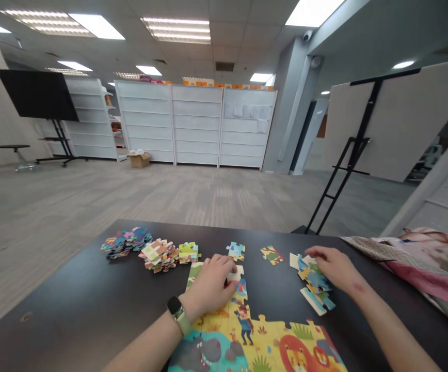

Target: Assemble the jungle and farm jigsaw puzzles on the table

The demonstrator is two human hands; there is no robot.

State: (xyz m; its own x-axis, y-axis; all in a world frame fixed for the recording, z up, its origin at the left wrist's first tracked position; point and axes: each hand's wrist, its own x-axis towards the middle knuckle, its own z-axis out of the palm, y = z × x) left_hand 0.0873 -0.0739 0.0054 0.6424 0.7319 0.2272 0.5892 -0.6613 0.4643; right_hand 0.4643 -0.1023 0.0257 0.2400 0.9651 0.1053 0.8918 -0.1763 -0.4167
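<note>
My left hand, with a watch on its wrist, bends over the upper left part of a partly joined jigsaw puzzle. Its thumb and index finger curl around a pale puzzle piece at the top edge; the other fingertips are hidden. The joined part shows a hippo, lions and a small figure on yellow. My right hand is over a loose heap of puzzle pieces on the right, its curled fingers on a piece at the top and its thumb hidden. Two single pieces, one blue and one green-brown, lie between the hands.
On the dark table, piles of puzzle pieces sit at the back left: a blue-purple pile, a pinkish pile and a green stack. A patterned cloth bag lies along the right edge. Beyond stand white shelves and a board stand.
</note>
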